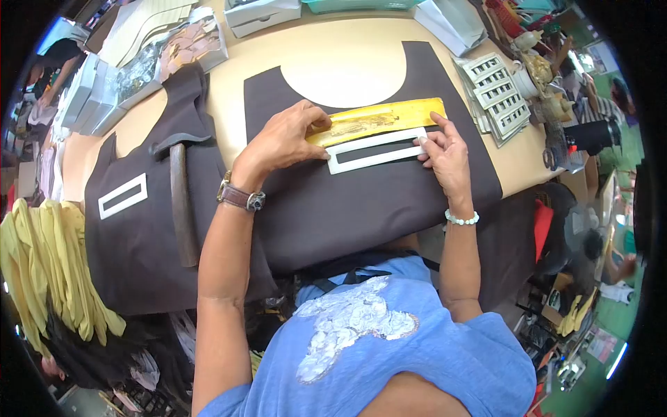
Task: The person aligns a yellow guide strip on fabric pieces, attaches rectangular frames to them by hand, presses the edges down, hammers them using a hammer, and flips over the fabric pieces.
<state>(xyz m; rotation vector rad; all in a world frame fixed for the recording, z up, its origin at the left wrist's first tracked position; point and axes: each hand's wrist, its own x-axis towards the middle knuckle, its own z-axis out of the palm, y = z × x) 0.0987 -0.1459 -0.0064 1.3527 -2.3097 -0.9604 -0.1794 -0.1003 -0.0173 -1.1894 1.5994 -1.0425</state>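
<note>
My left hand (288,135) pinches the left ends of a yellow strip (379,121) and a white rectangular frame (375,164), its fingers closed. At their right ends, my right hand (447,149) holds the white frame between thumb and fingers, with one finger touching the yellow strip. Both pieces lie over a dark brown cloth piece (333,215) with a curved neckline. Left of it, a hammer (182,201) rests on another dark cloth piece (139,257), beside a second white frame (124,197).
Trays of small parts (139,73) and white boxes (451,24) line the table's far side. Cards with dark slots (495,90) are stacked at the right. Yellow cloth strips (48,264) hang at the left edge. A person (59,66) is at the far left.
</note>
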